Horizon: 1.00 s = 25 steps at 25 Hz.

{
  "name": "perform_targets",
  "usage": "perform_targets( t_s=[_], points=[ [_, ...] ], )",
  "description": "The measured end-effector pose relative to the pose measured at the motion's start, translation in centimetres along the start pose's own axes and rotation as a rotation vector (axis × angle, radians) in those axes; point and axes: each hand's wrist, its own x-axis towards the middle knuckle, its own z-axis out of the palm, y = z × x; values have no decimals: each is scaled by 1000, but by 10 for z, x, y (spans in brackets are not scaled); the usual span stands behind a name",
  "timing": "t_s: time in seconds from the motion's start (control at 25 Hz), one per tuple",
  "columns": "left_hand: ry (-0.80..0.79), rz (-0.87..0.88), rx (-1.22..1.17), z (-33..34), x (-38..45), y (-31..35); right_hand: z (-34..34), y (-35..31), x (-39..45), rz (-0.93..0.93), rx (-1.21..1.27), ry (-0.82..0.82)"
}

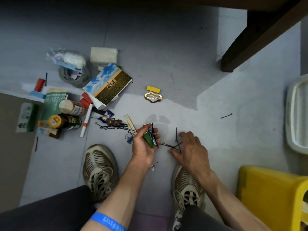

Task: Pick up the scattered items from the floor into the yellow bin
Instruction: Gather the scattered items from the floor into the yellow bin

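Scattered items lie across a grey floor (166, 47), seen from the head camera looking down past two dark trouser legs and two worn beige sneakers.

At the lower right corner stands the yellow bin (270, 197), just beside the right sneaker (188, 189); a white basket (295, 117) sits above it at the right edge.

The left hand (145, 144), palm up above the floor, curls its fingers around a small bundle: a green packet (148, 139) and several black hairpins standing up from it. A blue wristband (106, 221) circles that forearm.

The right hand (191, 150) is spread low over the floor, thumb and fingers bent around a loose cluster of hairpins (173, 145); whether it is actually pinching any cannot be told.

A larger heap of hairpins (115, 126) lies left of the left hand, near a candy wrapper (107, 115) and a blue binder clip (129, 138). One lone hairpin (226, 116) lies well apart toward the basket.

Further up sit a gold hair clip (153, 97) touching a yellow block (153, 89), a picture book (108, 84), two bottles (66, 114), a white marker (86, 120) and a white sponge (103, 55).

A dark wooden table leg (250, 39) crosses the upper right.
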Motion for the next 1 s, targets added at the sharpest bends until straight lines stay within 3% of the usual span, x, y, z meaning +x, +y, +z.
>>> perform_targets(
  t_s=[0.32, 0.48, 0.6, 0.84, 1.0],
  points=[
    [4, -20, 17, 6, -4, 0, -1, -6, 15, -198, -130, 61],
    [2, -4, -2, 3, -4, 6, -1, -6, 8, -30, -47, 162],
    [18, -6, 10, 0, -3, 5, 1, -3, 1, -9, -158, 135],
    [18, -7, 8, 0, -8, 2, -4, -11, 11, -241, -319, 73],
    [24, -12, 2, -1, -7, 6, -11, -7, 19, -222, -157, 108]
  ],
)
